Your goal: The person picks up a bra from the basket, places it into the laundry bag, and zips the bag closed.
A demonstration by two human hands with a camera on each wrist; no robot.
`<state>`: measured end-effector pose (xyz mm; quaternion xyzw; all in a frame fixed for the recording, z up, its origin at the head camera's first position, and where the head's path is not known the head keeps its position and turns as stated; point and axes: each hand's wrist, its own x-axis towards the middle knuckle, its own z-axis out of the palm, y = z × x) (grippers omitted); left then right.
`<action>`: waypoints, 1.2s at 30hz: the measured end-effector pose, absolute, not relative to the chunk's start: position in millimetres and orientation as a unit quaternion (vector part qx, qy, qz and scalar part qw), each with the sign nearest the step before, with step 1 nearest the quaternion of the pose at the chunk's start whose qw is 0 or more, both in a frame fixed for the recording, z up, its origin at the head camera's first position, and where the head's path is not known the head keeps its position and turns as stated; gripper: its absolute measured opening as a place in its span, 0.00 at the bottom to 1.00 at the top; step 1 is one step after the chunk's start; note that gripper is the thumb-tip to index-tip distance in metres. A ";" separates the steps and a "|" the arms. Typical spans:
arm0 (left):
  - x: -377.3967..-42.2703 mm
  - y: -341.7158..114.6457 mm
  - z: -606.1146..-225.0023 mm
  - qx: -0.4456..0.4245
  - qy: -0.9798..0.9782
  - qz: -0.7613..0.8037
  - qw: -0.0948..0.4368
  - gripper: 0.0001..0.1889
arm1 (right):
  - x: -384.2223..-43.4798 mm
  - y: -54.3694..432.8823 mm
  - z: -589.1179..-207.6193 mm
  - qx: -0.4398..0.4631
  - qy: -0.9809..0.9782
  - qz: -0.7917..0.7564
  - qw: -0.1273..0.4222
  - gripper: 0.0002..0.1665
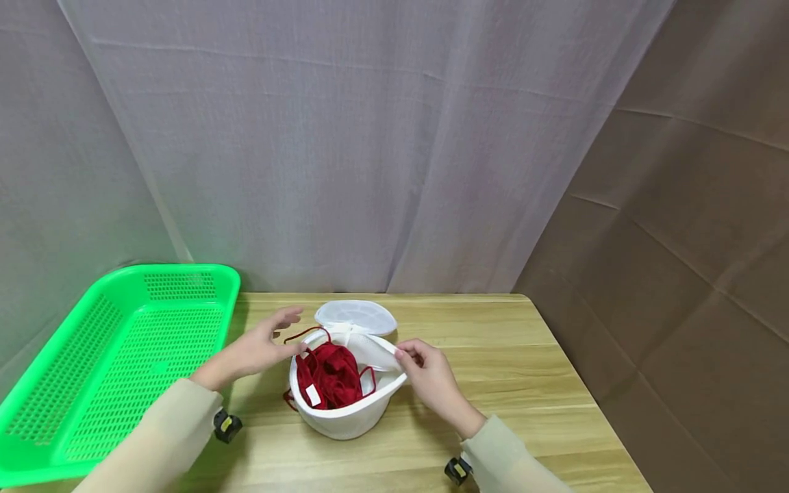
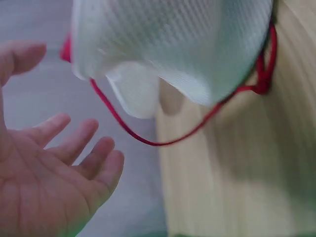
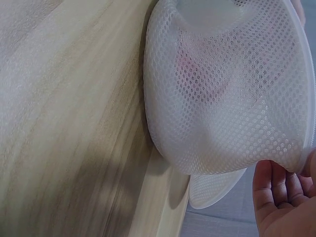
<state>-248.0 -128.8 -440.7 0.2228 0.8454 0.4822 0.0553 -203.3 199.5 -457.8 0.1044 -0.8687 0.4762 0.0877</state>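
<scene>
A white mesh laundry bag (image 1: 345, 423) stands on the table with its round lid (image 1: 357, 316) flipped back. Inside lies a dark red garment (image 1: 335, 373) with thin straps and a white tag; one red strap (image 2: 153, 143) loops down outside the bag. My right hand (image 1: 431, 376) pinches the bag's rim on the right side, thumb on top, fingers curled beneath, as the right wrist view shows. Beside the left rim my left hand (image 1: 261, 346) holds its fingers spread and relaxed, the thumb close to the rim and nothing in its grasp.
A large green plastic basket (image 1: 151, 370) with slotted walls occupies the left of the wooden table (image 1: 493, 342). Grey curtain (image 1: 308, 150) hangs behind the table's back edge, and a brown cloth wall (image 1: 696, 274) rises on the right.
</scene>
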 end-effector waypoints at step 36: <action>-247.9 -145.5 -461.4 0.152 0.915 0.373 0.038 0.03 | -204.0 205.1 -462.6 0.100 -0.868 0.476 0.098 0.04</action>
